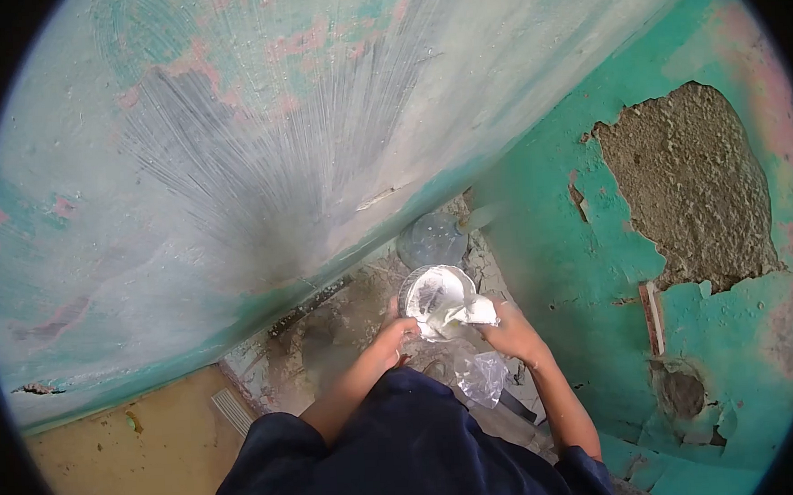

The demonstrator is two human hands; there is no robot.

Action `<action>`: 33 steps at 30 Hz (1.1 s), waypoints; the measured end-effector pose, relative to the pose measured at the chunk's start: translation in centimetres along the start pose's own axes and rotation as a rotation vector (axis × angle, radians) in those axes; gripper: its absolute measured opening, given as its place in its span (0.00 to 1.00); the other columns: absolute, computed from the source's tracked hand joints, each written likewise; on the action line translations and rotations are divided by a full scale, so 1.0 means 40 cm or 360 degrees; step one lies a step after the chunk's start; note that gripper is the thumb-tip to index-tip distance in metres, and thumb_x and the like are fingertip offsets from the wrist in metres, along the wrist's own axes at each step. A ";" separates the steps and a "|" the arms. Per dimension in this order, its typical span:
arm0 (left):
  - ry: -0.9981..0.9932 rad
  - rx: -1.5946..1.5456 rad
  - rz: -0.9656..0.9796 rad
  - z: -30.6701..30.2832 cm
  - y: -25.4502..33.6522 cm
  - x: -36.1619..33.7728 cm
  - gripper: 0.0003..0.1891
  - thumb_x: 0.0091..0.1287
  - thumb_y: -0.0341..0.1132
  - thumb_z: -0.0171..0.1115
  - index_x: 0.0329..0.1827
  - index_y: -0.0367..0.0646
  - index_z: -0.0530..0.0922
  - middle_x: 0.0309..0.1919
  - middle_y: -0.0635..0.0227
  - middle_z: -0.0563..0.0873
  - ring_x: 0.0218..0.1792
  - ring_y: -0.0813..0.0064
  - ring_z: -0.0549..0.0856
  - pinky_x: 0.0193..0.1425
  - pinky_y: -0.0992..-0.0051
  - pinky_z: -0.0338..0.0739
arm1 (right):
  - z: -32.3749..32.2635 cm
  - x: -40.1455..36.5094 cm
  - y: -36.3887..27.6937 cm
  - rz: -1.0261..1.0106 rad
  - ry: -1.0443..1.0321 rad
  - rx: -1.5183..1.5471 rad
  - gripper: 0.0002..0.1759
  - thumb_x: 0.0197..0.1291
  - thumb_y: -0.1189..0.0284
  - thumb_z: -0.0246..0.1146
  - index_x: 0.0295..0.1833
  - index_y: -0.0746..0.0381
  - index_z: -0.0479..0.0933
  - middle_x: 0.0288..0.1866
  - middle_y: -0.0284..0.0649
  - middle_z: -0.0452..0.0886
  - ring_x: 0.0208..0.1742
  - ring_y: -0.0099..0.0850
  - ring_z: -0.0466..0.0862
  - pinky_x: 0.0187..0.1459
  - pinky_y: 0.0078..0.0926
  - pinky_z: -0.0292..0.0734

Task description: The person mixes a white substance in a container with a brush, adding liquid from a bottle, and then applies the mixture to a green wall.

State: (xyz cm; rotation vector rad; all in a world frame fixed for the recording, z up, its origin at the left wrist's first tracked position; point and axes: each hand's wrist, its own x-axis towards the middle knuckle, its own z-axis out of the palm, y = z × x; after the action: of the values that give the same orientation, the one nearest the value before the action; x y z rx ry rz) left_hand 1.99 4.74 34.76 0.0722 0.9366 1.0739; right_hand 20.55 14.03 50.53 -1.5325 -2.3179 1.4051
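Observation:
My left hand [394, 339] is closed on the near left edge of a round tub [406, 289], which looks like clear plastic. Thick white paste [443, 312] coats the tub's inside, with a greyish patch in its middle. My right hand [512, 331] grips a flat tool smeared with white paste [481, 311] at the tub's right rim. The tool's handle is hidden in my fingers, and its exact kind cannot be made out. Just below the tub, a crumpled clear plastic bag [481, 376] lies near my right wrist.
A large clear plastic bottle [433, 239] lies in the corner beyond the tub. The left wall [257, 156] has grey, streaky smears. The green right wall [557, 239] has a bare rough patch [693, 183] and a hole [682, 396]. A tan board [138, 454] is at lower left.

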 end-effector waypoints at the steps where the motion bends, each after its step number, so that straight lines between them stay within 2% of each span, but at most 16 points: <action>1: 0.0002 -0.0007 -0.0001 -0.002 -0.007 0.003 0.53 0.52 0.24 0.57 0.82 0.55 0.40 0.61 0.64 0.73 0.50 0.72 0.77 0.59 0.68 0.71 | -0.005 0.006 0.001 -0.0070 0.0062 0.0053 0.20 0.56 0.75 0.62 0.55 0.66 0.77 0.46 0.50 0.84 0.49 0.40 0.83 0.52 0.34 0.75; 2: 0.0030 -0.0027 -0.0010 -0.006 -0.014 0.005 0.53 0.52 0.24 0.57 0.82 0.55 0.39 0.61 0.64 0.73 0.50 0.71 0.77 0.58 0.67 0.71 | -0.008 0.012 0.000 -0.0144 0.0119 0.0105 0.20 0.54 0.77 0.64 0.55 0.67 0.77 0.44 0.45 0.85 0.47 0.31 0.82 0.52 0.30 0.75; 6: 0.0045 0.0021 -0.0055 -0.002 -0.012 -0.004 0.54 0.51 0.24 0.57 0.82 0.52 0.38 0.59 0.62 0.74 0.49 0.71 0.77 0.57 0.69 0.72 | -0.025 0.011 0.001 -0.0026 0.0030 0.0355 0.20 0.55 0.75 0.67 0.54 0.68 0.76 0.43 0.43 0.83 0.48 0.30 0.80 0.52 0.29 0.74; 8: 0.0035 0.0033 -0.0062 0.004 -0.008 -0.012 0.54 0.51 0.24 0.58 0.81 0.51 0.38 0.58 0.62 0.75 0.49 0.71 0.77 0.55 0.69 0.72 | -0.014 0.023 0.061 -0.0038 0.0129 0.0424 0.21 0.58 0.69 0.68 0.54 0.68 0.75 0.43 0.43 0.83 0.46 0.29 0.80 0.51 0.29 0.75; 10: 0.0022 0.0045 -0.0068 0.015 -0.006 -0.019 0.54 0.51 0.24 0.58 0.81 0.49 0.37 0.57 0.62 0.75 0.50 0.72 0.77 0.54 0.70 0.73 | -0.029 0.022 0.027 -0.0008 0.0143 0.0246 0.22 0.60 0.64 0.67 0.53 0.69 0.76 0.41 0.44 0.83 0.45 0.30 0.80 0.50 0.29 0.75; 12: 0.0046 0.0026 -0.0070 0.024 -0.006 -0.023 0.44 0.51 0.21 0.55 0.75 0.56 0.55 0.50 0.70 0.78 0.41 0.79 0.79 0.42 0.77 0.73 | -0.043 0.024 -0.014 0.0021 0.0153 0.0065 0.23 0.61 0.60 0.67 0.51 0.69 0.76 0.39 0.45 0.83 0.43 0.30 0.81 0.49 0.29 0.75; 13: 0.0047 0.0025 -0.0070 0.024 -0.004 -0.027 0.44 0.51 0.21 0.55 0.75 0.56 0.55 0.50 0.70 0.78 0.41 0.79 0.79 0.42 0.77 0.73 | -0.048 0.025 -0.032 0.0080 0.0161 -0.0010 0.24 0.62 0.58 0.65 0.50 0.70 0.76 0.37 0.47 0.83 0.42 0.33 0.81 0.48 0.30 0.76; 15: -0.0100 0.0087 -0.0097 0.023 0.000 -0.038 0.51 0.52 0.25 0.58 0.81 0.49 0.43 0.48 0.65 0.79 0.44 0.77 0.79 0.46 0.74 0.73 | -0.044 0.026 -0.038 0.0141 0.0163 -0.0085 0.25 0.63 0.56 0.64 0.49 0.70 0.76 0.35 0.49 0.83 0.40 0.37 0.82 0.47 0.31 0.76; 17: -0.0044 0.0084 -0.0117 0.035 -0.001 -0.046 0.49 0.52 0.26 0.58 0.80 0.48 0.46 0.46 0.66 0.79 0.42 0.78 0.80 0.44 0.75 0.73 | -0.034 0.030 -0.031 0.0100 0.0280 -0.0386 0.25 0.64 0.55 0.62 0.48 0.70 0.77 0.36 0.56 0.83 0.40 0.48 0.84 0.47 0.37 0.77; 18: 0.0008 0.0084 -0.0136 0.040 0.000 -0.051 0.47 0.53 0.26 0.58 0.79 0.48 0.48 0.45 0.67 0.80 0.40 0.78 0.80 0.43 0.76 0.73 | -0.029 0.027 -0.030 0.0101 0.0278 -0.0384 0.25 0.64 0.55 0.62 0.48 0.70 0.77 0.36 0.56 0.83 0.40 0.48 0.84 0.47 0.37 0.77; 20: -0.0027 0.0082 -0.0107 0.042 0.004 -0.055 0.45 0.53 0.26 0.58 0.78 0.48 0.50 0.44 0.67 0.80 0.39 0.79 0.80 0.42 0.76 0.72 | -0.022 0.023 -0.028 0.0025 0.0382 -0.0617 0.24 0.64 0.57 0.62 0.50 0.69 0.78 0.40 0.59 0.83 0.44 0.56 0.83 0.48 0.44 0.76; 22: -0.0058 0.0080 -0.0077 0.046 0.007 -0.059 0.44 0.54 0.27 0.58 0.77 0.48 0.51 0.43 0.67 0.80 0.39 0.79 0.80 0.41 0.77 0.72 | -0.025 0.027 -0.030 0.0074 0.0325 -0.0642 0.26 0.64 0.58 0.61 0.54 0.71 0.76 0.42 0.59 0.83 0.46 0.55 0.83 0.49 0.44 0.76; 24: -0.0021 0.0030 -0.0145 0.051 0.012 -0.060 0.46 0.51 0.22 0.56 0.77 0.57 0.51 0.46 0.70 0.76 0.36 0.80 0.77 0.36 0.77 0.72 | -0.025 0.030 -0.023 0.0120 0.0268 -0.0666 0.29 0.63 0.58 0.61 0.59 0.72 0.75 0.44 0.60 0.84 0.47 0.54 0.84 0.51 0.44 0.77; 28: -0.0039 0.0083 -0.0132 0.051 0.013 -0.057 0.45 0.51 0.22 0.56 0.76 0.57 0.52 0.46 0.70 0.76 0.36 0.80 0.77 0.37 0.78 0.71 | -0.027 0.034 -0.006 0.0078 0.0241 -0.0662 0.25 0.65 0.58 0.60 0.56 0.69 0.77 0.44 0.59 0.83 0.47 0.55 0.83 0.50 0.46 0.76; 30: -0.0048 0.0145 -0.0077 0.045 0.003 -0.051 0.43 0.52 0.27 0.59 0.76 0.50 0.55 0.41 0.69 0.80 0.37 0.79 0.79 0.41 0.76 0.70 | -0.027 0.033 -0.008 0.0070 0.0227 -0.0672 0.24 0.66 0.58 0.59 0.55 0.68 0.78 0.44 0.58 0.83 0.47 0.55 0.83 0.50 0.47 0.76; 33: -0.0060 0.0149 -0.0055 0.045 0.005 -0.050 0.43 0.51 0.27 0.59 0.75 0.49 0.56 0.40 0.69 0.80 0.37 0.80 0.78 0.41 0.77 0.69 | -0.024 0.033 -0.008 0.0019 0.0274 -0.0708 0.23 0.67 0.57 0.58 0.53 0.67 0.78 0.44 0.58 0.83 0.47 0.56 0.82 0.49 0.48 0.76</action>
State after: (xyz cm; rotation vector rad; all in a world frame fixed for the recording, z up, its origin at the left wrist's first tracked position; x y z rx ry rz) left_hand 2.79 3.96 37.20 0.1524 0.9509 0.9936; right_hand 20.10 15.63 50.76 -1.6836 -2.6288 0.7475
